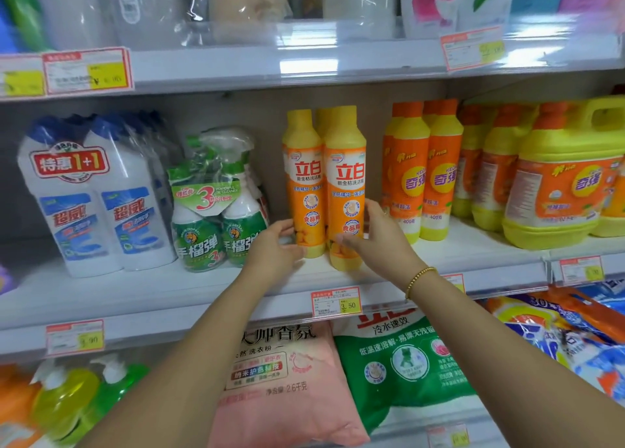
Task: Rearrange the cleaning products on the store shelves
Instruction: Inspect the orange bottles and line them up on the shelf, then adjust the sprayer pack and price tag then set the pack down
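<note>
Head view, items as I am logging them:

- Middle shelf (135,288): white, carrying every bottle listed here.
- Left dish-soap bottle (306,190) and right dish-soap bottle (346,190): yellow-capped, orange-labelled, standing upright and touching each other at the shelf's centre, near the front edge.
- Left hand (274,248): I am seeing its fingers spread loosely and relaxed, tips resting against the lower left side of the left dish-soap bottle.
- Right hand (375,238): it is holding the right dish-soap bottle low down, thumb lying across the front, fingers running up the bottle's right side. A gold bead bracelet (419,278) is sitting on that wrist.
- Green spray-bottle pack (216,211): standing just left of the pair.
- White twin-pack bottles (91,204): further left.
- Orange-capped bottles (422,177): just right of the pair.
- Yellow handled jug (561,184): standing further right.
- Price tag (336,301): hanging on the shelf edge below the pair.
- Pink bag (280,380) and green bag (399,356): lying on the shelf beneath.
</note>
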A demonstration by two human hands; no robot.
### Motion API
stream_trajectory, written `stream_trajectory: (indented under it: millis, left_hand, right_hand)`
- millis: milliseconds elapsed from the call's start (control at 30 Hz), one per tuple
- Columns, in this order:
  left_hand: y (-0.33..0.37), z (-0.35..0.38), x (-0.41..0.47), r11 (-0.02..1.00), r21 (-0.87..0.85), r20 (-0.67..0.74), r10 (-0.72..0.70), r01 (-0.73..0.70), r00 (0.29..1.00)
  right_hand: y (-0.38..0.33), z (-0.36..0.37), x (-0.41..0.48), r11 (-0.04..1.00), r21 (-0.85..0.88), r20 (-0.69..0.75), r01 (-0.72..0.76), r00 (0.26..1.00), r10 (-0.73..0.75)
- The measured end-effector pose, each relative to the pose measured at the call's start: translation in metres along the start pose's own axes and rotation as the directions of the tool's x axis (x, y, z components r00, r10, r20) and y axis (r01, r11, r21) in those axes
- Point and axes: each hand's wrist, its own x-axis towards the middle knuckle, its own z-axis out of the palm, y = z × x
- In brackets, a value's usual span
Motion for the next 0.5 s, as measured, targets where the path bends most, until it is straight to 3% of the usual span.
stream_trajectory:
  millis: [67, 133, 200, 267, 300, 400, 500]
  left_hand:
    - [0.004, -0.003, -0.003, 0.999, 0.046, 0.001, 0.010, -0.010, 1.000]
    - [0.008, -0.014, -0.011, 0.978, 0.184, -0.125, 0.122, -0.098, 0.985]
    - [0.012, -0.034, -0.019, 0.943, 0.251, -0.363, 0.300, -0.218, 0.882]
    - [0.016, -0.059, -0.024, 0.925, 0.283, -0.551, 0.373, -0.253, 0.746]
    - [0.017, -0.072, -0.023, 0.929, 0.305, -0.596, 0.358, -0.210, 0.719]
    - [0.020, -0.102, -0.010, 0.938, 0.346, -0.551, 0.232, -0.034, 0.802]
    - [0.028, -0.121, 0.002, 0.988, 0.153, -0.473, 0.091, -0.020, 0.876]
  right_hand:
    - [0.001, 0.002, -0.001, 1.000, -0.018, 0.014, -0.017, 1.000, 0.017]
    - [0.001, 0.005, -0.008, 0.994, -0.087, -0.117, -0.067, 0.991, 0.057]
    - [-0.002, 0.012, -0.024, 0.992, -0.123, -0.303, -0.003, 0.952, -0.034]
    - [-0.003, 0.027, -0.040, 0.980, -0.173, -0.284, 0.104, 0.947, -0.150]
    - [-0.001, 0.037, -0.045, 0.969, -0.206, -0.218, 0.134, 0.960, -0.178]
    - [0.009, 0.064, -0.054, 0.916, -0.367, -0.137, 0.161, 0.965, -0.224]
    - [0.012, 0.075, -0.059, 0.927, -0.340, -0.192, 0.159, 0.953, -0.234]
